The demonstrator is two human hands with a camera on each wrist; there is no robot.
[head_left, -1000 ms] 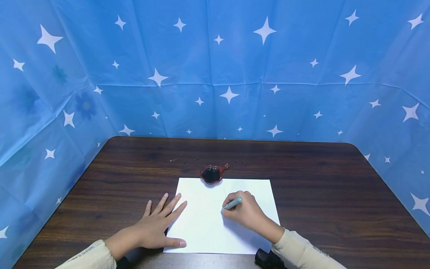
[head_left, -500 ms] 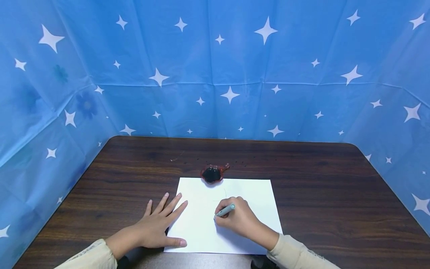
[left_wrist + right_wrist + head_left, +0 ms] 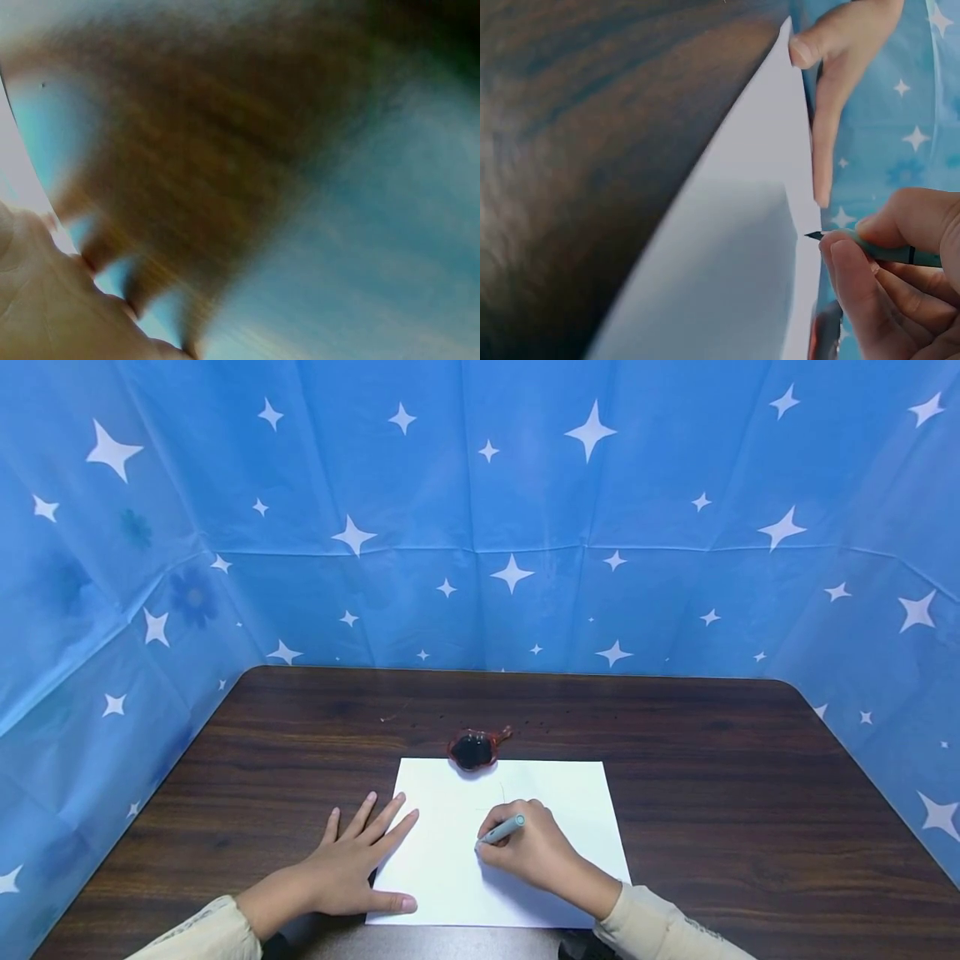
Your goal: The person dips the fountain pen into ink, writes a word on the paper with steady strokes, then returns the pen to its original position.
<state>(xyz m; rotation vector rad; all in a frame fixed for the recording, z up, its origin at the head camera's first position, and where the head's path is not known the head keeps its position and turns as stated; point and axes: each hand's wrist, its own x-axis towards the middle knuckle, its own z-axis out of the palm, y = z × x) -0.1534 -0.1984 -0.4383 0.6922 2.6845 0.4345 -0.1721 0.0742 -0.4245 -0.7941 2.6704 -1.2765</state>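
Note:
In the head view a white sheet of paper (image 3: 442, 877) lies on the table, with faint thin lines on it above the right hand. My left hand (image 3: 347, 870) rests spread over its left edge, thumb and fingertips straight on the sheet. My right hand (image 3: 536, 852) pinches a light teal pen (image 3: 504, 829), slanted with its lower end at the paper. In the right wrist view the pen (image 3: 922, 257) shows a dark pointed tip close to the white surface; whether it touches I cannot tell. The left wrist view is mostly blurred, showing part of the palm (image 3: 52, 307).
At the paper's top edge sits a small red-rimmed dish (image 3: 472, 750) of black liquid with a short red projection. Dark specks dot the brown wooden table (image 3: 712, 777) behind it. A blue cloth (image 3: 420, 485) with white stars hangs behind and at both sides.
Over the last second my right hand has moved left and slightly toward me with the pen, most of it in the first half second. The left hand has stayed in place.

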